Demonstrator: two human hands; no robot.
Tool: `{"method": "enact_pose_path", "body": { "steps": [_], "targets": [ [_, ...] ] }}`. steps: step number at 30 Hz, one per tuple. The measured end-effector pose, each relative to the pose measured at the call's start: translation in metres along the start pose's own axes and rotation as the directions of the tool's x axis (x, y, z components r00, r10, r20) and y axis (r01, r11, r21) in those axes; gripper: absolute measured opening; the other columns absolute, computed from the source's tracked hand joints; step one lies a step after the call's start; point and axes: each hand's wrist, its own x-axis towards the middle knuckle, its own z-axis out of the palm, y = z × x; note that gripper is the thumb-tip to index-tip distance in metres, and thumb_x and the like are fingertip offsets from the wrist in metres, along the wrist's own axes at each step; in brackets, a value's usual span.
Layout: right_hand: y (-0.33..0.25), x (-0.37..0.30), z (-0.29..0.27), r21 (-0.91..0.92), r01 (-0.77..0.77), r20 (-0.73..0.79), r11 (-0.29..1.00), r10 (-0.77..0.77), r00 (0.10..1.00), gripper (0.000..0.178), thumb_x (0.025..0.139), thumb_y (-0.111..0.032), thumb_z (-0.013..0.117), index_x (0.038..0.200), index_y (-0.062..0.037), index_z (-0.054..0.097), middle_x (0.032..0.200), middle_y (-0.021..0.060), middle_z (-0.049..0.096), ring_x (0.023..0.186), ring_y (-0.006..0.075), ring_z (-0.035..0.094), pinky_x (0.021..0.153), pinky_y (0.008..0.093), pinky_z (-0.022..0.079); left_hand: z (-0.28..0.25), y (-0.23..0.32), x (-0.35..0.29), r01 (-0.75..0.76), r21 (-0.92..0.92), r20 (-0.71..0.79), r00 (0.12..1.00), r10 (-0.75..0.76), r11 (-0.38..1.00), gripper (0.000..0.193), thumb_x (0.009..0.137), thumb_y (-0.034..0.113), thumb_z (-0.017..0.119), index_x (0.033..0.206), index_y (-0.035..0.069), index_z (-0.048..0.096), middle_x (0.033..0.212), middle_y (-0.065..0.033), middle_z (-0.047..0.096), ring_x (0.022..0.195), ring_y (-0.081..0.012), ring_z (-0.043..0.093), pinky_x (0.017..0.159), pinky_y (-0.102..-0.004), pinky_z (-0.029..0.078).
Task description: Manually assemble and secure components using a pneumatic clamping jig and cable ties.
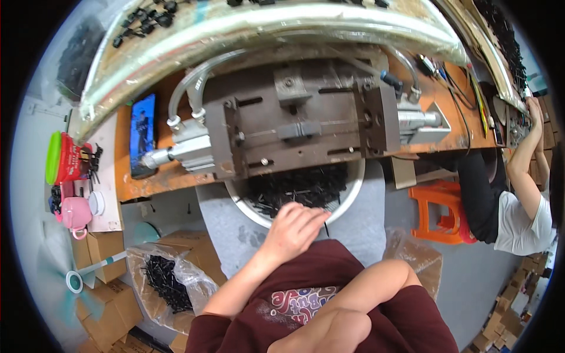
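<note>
Slim black plastic-looking parts [297, 187] lie heaped in a round white bowl [355, 191], just fwd of the person's L hand [296, 228]. Nearest: bare R forearm [365, 291] folds across a maroon T-shirt [338, 262] w/ a lettered print, toward the lower edge; can't make out the R hand there, so can't tell its state. L hand is palm-down at the bowl's near rim, fingers bent & close together, tips pointing R; the heap begins right beyond the knuckles. One thin dark pc [327, 229] sticks out just below the fingertips; can't tell if it's pinched or merely behind them, so can't call the grip. Grey cloth [368, 229] lies under the bowl & shows both sides.

L of that, near the floor: clear plastic bag [203, 288] w/ more black pcs, by brown cartons.

Next out: orange-brown wooden bench [138, 187], its edge just past the bowl, carrying a dark brown metal fixture [259, 126] w/ a silver cylinder each end & clear hoses. Phone w/ lit blue screen [142, 132] sits L of it. Off R, orange plastic stool [434, 207] & a co-worker [521, 220] in a white top. Farthest, behind the fixture: pale raised surface w/ scattered black pcs [144, 22].
</note>
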Motion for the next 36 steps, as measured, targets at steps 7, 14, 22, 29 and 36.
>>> {"method": "enact_pose_path", "body": {
  "steps": [7, 14, 22, 29, 36],
  "targets": [
    [-0.072, 0.03, -0.014, -0.633, -0.422, 0.236, 0.648, 0.682, 0.693, 0.053, 0.098, -0.028, 0.054, 0.125, 0.0181, 0.057, 0.117, 0.0306, 0.065, 0.082, 0.0361, 0.072, 0.08, 0.037, 0.054, -0.035, 0.011, 0.007, -0.008, 0.053, -0.101, 0.995, 0.013, 0.999, 0.035, 0.075, 0.0, 0.075, 0.11, 0.006, 0.07, 0.104, -0.0039, 0.07, 0.087, -0.018, 0.064, 0.082, -0.0341, 0.05],
    [-0.137, 0.07, 0.028, -0.897, -0.076, 0.062, -0.436, -0.294, 0.954, 0.009, 0.087, -0.002, 0.067, 0.093, 0.0016, 0.072, 0.085, 0.0062, 0.072, 0.071, 0.0108, 0.066, 0.066, 0.0257, 0.054, -0.057, 0.014, 0.018, -0.021, 0.017, -0.152, 0.988, 0.023, 1.0, 0.037, 0.072, 0.0, 0.074, 0.109, 0.004, 0.07, 0.104, -0.0058, 0.071, 0.075, -0.0185, 0.064, 0.067, -0.0317, 0.05],
    [-0.201, 0.191, 0.049, 0.032, 0.091, 0.369, -0.995, 0.097, 0.924, 0.03, 0.077, -0.001, 0.07, 0.107, -0.0059, 0.067, 0.096, 0.0053, 0.063, 0.079, 0.0212, 0.065, 0.066, 0.0321, 0.052, -0.034, 0.025, 0.013, -0.09, -0.019, -0.118, 0.989, 0.087, 0.996, 0.042, 0.074, 0.002, 0.072, 0.115, 0.004, 0.068, 0.102, -0.0046, 0.07, 0.071, -0.0146, 0.064, 0.061, -0.0277, 0.049],
    [-0.187, 0.26, 0.022, 0.351, 0.236, -0.152, -0.906, 0.193, 0.969, 0.042, 0.074, 0.009, 0.063, 0.114, -0.0036, 0.062, 0.117, 0.009, 0.06, 0.104, 0.0304, 0.064, 0.083, 0.0414, 0.055, -0.04, 0.025, 0.002, -0.026, -0.015, -0.094, 0.995, 0.024, 1.0, 0.041, 0.073, 0.001, 0.073, 0.114, 0.006, 0.07, 0.101, -0.0028, 0.071, 0.068, -0.0146, 0.065, 0.058, -0.0267, 0.05],
    [-0.195, 0.276, 0.01, 0.285, 0.237, -0.185, -0.929, 0.19, 0.964, 0.027, 0.079, -0.002, 0.066, 0.105, -0.007, 0.069, 0.107, 0.0091, 0.066, 0.102, 0.0298, 0.067, 0.081, 0.0412, 0.058, -0.041, 0.027, 0.006, -0.02, 0.004, -0.069, 0.997, 0.02, 1.0, 0.039, 0.075, 0.002, 0.073, 0.114, 0.006, 0.07, 0.093, -0.0039, 0.071, 0.07, -0.0165, 0.066, 0.059, -0.028, 0.05]
  ]
}}
